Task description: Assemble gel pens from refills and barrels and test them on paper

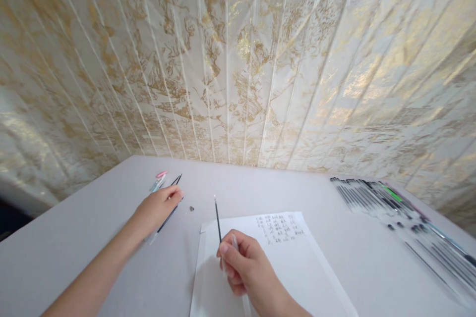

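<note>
Head view, items at hand. Right hand (pixel 245 262): fingers closed, gripping a dark pen refill (pixel 217 218) between thumb and forefinger, above the paper (pixel 308 277). Long axis: steep in view, pale tip uppermost, pointing to the far edge of the tabletop (pixel 148 287) and tilted slightly left. Clear tube (pixel 235 242): same hand, upper end protruding just right of the refill, the two roughly side by side. Left hand (pixel 173 196): well apart, farther out and to the left; fingers bent together over the tabletop, contents, if any, cannot be told. Dark rod (pixel 168 219): at the left hand's near side, slanting from lower left to upper right; contact unclear. Small grey piece (pixel 192 208): between left hand and refill tip, nearer the left.
</note>
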Tool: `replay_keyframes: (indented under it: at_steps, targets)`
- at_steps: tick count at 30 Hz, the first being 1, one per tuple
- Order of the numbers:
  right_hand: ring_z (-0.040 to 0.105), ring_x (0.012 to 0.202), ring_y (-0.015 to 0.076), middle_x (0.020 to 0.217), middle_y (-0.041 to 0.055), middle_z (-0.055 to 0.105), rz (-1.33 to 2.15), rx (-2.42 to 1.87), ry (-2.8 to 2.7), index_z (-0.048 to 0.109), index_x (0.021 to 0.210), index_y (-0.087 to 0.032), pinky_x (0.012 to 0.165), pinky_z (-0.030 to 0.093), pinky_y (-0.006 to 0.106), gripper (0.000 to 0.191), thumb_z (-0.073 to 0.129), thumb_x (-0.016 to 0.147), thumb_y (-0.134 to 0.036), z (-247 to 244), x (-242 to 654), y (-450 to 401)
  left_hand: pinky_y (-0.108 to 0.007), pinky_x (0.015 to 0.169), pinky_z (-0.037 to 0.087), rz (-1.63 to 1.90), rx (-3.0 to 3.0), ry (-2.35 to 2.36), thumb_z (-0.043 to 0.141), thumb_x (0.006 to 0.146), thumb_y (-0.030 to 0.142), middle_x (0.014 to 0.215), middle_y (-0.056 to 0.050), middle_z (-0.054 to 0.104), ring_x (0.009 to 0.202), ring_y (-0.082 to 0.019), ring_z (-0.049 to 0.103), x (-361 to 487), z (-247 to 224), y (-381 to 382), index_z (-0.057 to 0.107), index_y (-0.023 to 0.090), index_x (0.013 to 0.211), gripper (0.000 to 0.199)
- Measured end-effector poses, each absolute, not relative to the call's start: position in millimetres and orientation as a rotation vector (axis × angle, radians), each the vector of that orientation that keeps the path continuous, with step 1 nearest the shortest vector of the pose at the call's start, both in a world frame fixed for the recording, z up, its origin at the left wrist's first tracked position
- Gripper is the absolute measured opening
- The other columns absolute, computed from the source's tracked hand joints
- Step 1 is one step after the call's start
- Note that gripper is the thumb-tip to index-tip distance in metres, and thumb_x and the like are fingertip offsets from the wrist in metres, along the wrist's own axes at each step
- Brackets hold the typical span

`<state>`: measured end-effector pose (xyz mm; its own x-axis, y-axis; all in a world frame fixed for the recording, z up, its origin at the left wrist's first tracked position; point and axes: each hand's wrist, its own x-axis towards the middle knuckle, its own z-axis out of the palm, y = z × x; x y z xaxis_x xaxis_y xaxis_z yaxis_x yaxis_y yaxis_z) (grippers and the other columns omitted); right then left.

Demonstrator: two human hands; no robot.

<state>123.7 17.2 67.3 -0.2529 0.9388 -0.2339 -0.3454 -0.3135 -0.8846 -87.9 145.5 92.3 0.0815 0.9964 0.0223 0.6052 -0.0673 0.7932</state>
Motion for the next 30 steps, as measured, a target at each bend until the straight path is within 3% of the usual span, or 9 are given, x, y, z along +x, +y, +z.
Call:
replay_keyframes:
  at_steps: [4,8,11,14,17,20,24,26,30]
  targets:
    - [0.016,0.036,0.0013,0.048,-0.0086,0.05,1.755,-0.965,-0.856,0.045,0.069,-0.02,0.037,0.01,0.019,0.043,0.073,0.072,-0.054,74.5,129.0,19.4,-0.027,0.056,0.027,0.695,1.844,1.763,0.062,0.066,0.035,0.064,0.002,0.059,0.058,-0.019,0.05,-99.1,86.0,151.6,0.06,0.026,0.067,0.009]
    - [0.019,0.036,0.0015,0.058,-0.0031,0.063,1.684,-0.947,-0.828,0.042,0.071,-0.021,0.037,0.01,0.019,0.042,0.074,0.073,-0.048,76.1,128.9,20.4,-0.028,0.061,0.036,0.657,1.879,1.77,0.062,0.068,0.033,0.084,-0.001,0.067,0.067,-0.022,0.058,-91.9,88.7,145.0,0.061,0.026,0.092,0.025]
    - [0.022,0.038,0.0018,0.062,-0.0026,0.062,1.534,-0.998,-0.774,0.049,0.074,-0.019,0.038,0.01,0.018,0.035,0.075,0.072,-0.043,73.8,133.5,24.1,-0.027,0.065,0.042,0.612,1.886,1.506,0.057,0.077,0.042,0.092,-0.002,0.071,0.072,-0.02,0.063,-63.0,94.8,118.6,0.062,0.025,0.096,0.026]
    - [0.018,0.04,0.0022,0.051,-0.0092,0.046,1.397,-1.018,-0.711,0.052,0.07,-0.018,0.039,0.011,0.019,0.032,0.075,0.073,-0.041,70.9,141.0,28.0,-0.025,0.059,0.042,0.521,1.724,1.048,0.052,0.084,0.044,0.084,-0.003,0.072,0.066,-0.018,0.062,-23.8,100.8,83.5,0.064,0.024,0.09,0.024]
    - [0.016,0.042,0.0031,0.049,-0.0115,0.034,1.366,-1.018,-0.671,0.05,0.064,-0.018,0.04,0.012,0.019,0.037,0.077,0.07,-0.042,70.3,144.2,28.8,-0.023,0.056,0.04,0.605,1.707,1.01,0.054,0.083,0.039,0.064,0.002,0.064,0.056,-0.015,0.055,0.8,104.6,63.9,0.06,0.022,0.077,0.02]
    - [0.018,0.044,0.004,0.053,-0.009,0.039,1.409,-0.979,-0.687,0.058,0.068,-0.017,0.041,0.016,0.019,0.034,0.077,0.07,-0.045,73.1,143.6,28.9,-0.024,0.058,0.04,0.616,1.763,1.055,0.05,0.085,0.037,0.061,0.003,0.06,0.056,-0.014,0.054,-1.9,109.6,66.8,0.057,0.02,0.075,0.02]
    - [0.041,0.058,0.0097,0.074,0.0023,0.058,1.385,-0.94,-0.657,0.073,0.088,-0.013,0.053,0.037,0.023,0.047,0.068,0.075,-0.058,79.9,156.8,37.3,-0.025,0.061,0.039,0.556,2.018,1.282,0.045,0.086,0.038,0.062,0.005,0.059,0.059,-0.015,0.055,-32.0,121.9,85.7,0.054,0.022,0.074,0.022]
    - [0.044,0.063,0.0114,0.07,0.0016,0.054,1.299,-0.956,-0.609,0.076,0.084,-0.012,0.059,0.04,0.023,0.054,0.064,0.075,-0.064,84.4,172.5,43.8,-0.026,0.061,0.038,0.488,2.133,1.378,0.044,0.086,0.04,0.06,0.005,0.058,0.058,-0.016,0.055,-47.7,127.4,94.2,0.053,0.023,0.074,0.023]
    - [0.029,0.048,0.0073,0.054,-0.0066,0.037,1.066,-0.924,-0.548,0.074,0.082,-0.014,0.046,0.03,0.02,0.049,0.063,0.079,-0.061,95.1,204.4,52.0,-0.025,0.06,0.036,0.383,2.23,1.437,0.041,0.086,0.044,0.058,0.005,0.058,0.057,-0.016,0.055,-67.3,133.5,102.1,0.053,0.024,0.073,0.027]
